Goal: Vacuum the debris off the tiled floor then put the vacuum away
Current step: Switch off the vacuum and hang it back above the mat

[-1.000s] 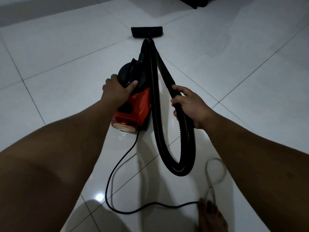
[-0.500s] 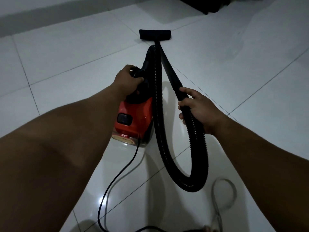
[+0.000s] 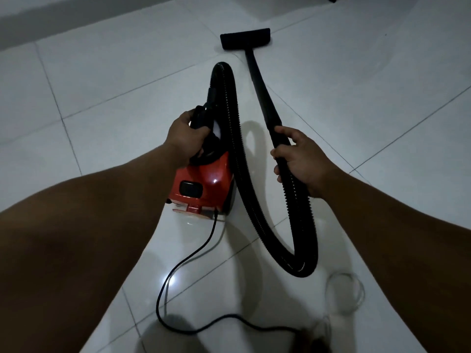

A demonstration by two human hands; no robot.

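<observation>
A small red and black vacuum (image 3: 204,186) stands on the white tiled floor (image 3: 102,98) in the middle of the view. My left hand (image 3: 184,137) grips the black handle on its top. Its ribbed black hose (image 3: 244,179) arcs up from the front, runs down past the body and loops back up to my right hand (image 3: 300,155), which is closed around the wand (image 3: 262,87) where hose and wand join. The flat black floor nozzle (image 3: 246,38) rests on the tiles ahead. No debris is visible on the floor.
The black power cord (image 3: 183,266) trails from the vacuum's rear, curving along the floor toward the lower right. A thin pale loop (image 3: 345,293) lies on the tiles at lower right. A wall base (image 3: 76,11) runs along the top left.
My left hand has shifted forward from the vacuum's round top to its handle. The wand and nozzle have swung right, away from the hose. The view has tilted.
</observation>
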